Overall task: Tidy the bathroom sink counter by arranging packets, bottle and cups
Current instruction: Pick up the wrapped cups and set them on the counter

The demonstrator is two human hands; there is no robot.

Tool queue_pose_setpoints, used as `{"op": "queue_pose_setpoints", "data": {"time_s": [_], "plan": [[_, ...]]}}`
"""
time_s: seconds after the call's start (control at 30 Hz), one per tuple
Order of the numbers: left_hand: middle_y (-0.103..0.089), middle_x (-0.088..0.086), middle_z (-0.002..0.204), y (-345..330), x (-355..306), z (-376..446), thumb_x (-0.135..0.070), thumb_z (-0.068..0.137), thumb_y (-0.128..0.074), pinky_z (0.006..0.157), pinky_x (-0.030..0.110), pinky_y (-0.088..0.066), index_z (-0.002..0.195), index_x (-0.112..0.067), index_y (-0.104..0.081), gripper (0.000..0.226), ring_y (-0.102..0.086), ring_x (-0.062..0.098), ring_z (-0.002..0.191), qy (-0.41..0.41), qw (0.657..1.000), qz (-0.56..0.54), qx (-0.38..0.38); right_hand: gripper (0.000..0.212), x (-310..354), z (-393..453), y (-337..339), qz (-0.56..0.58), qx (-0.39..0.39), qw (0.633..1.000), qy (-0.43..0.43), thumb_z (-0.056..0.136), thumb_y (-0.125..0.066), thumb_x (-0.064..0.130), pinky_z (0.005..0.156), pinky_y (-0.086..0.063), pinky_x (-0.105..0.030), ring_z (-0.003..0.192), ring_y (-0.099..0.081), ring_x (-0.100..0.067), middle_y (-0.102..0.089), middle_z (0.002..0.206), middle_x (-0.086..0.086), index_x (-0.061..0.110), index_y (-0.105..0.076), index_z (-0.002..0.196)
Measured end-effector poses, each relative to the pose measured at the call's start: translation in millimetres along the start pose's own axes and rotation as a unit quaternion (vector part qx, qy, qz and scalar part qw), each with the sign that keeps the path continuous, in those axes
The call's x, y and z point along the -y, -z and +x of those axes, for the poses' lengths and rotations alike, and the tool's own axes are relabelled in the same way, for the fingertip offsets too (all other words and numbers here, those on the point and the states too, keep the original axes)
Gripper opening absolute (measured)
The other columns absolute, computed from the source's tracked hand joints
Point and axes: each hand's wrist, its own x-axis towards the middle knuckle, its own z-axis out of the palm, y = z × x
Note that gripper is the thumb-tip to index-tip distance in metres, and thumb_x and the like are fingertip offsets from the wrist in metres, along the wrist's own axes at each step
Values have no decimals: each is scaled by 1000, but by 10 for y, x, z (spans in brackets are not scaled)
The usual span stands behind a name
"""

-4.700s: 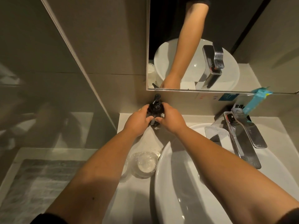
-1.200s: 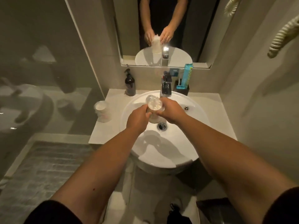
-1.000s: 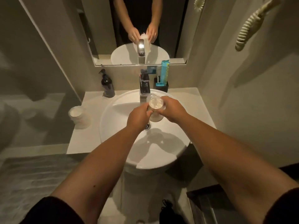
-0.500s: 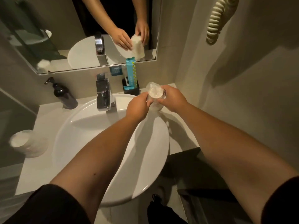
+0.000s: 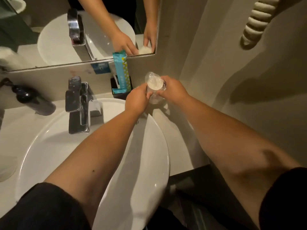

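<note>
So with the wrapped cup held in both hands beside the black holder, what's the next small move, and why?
Probably lower the plastic-wrapped white cup onto the white counter right of the black packet holder and let go. Left hand and right hand both grip it just above that bare corner.

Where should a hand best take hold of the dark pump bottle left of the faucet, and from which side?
Best grip the dark pump bottle around its wide body, below the pump head, probably coming from the front. It stands upright against the back wall, so the rear is closed. Its narrow neck and spout offer a poorer hold. The counter in front of it looks free.
</note>
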Motion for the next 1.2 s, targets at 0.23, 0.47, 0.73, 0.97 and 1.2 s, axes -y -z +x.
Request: {"op": "queue_pose_setpoints", "data": {"time_s": [0.23,0.47,0.73,0.97,1.2], "plan": [[-67,11,106,-48,115,272,-27,96,-51,68,34,-39,113,-11,-58,24,-62,31,94,46,997,59,-14,59,-42,412,-206,13,15,1000,0,76,-80,29,85,-45,-29,107,-61,-23,-66,119,-7,13,-55,127],[-67,16,103,-226,102,339,-15,97,-49,67,36,-42,115,-7,-57,21,-65,34,93,103,988,107,29,59,-187,499,-291,13,27,999,-11,74,-81,29,86,-46,-31,105,-62,-24,-67,116,-8,14,-57,125],[-67,14,106,-285,90,355,-15,97,-52,72,34,-46,118,-8,-55,22,-65,31,94,132,983,120,32,56,-240,526,-332,23,21,999,-9,79,-77,22,90,-46,-30,109,-60,-24,-65,120,-7,14,-54,129],[-67,14,108,-286,64,370,-10,95,-54,79,37,-51,118,-7,-57,23,-65,30,95,144,981,127,34,52,-251,573,-375,11,14,1000,-10,82,-72,16,88,-44,-28,109,-60,-25,-65,121,-8,15,-52,130],[-65,13,109,-232,11,283,-8,92,-57,73,34,-48,125,-6,-50,33,-65,30,94,132,985,107,14,80,-209,493,-285,-49,19,998,-18,82,-72,17,108,-33,-29,135,-41,-27,-41,150,-10,12,-30,149]]}}
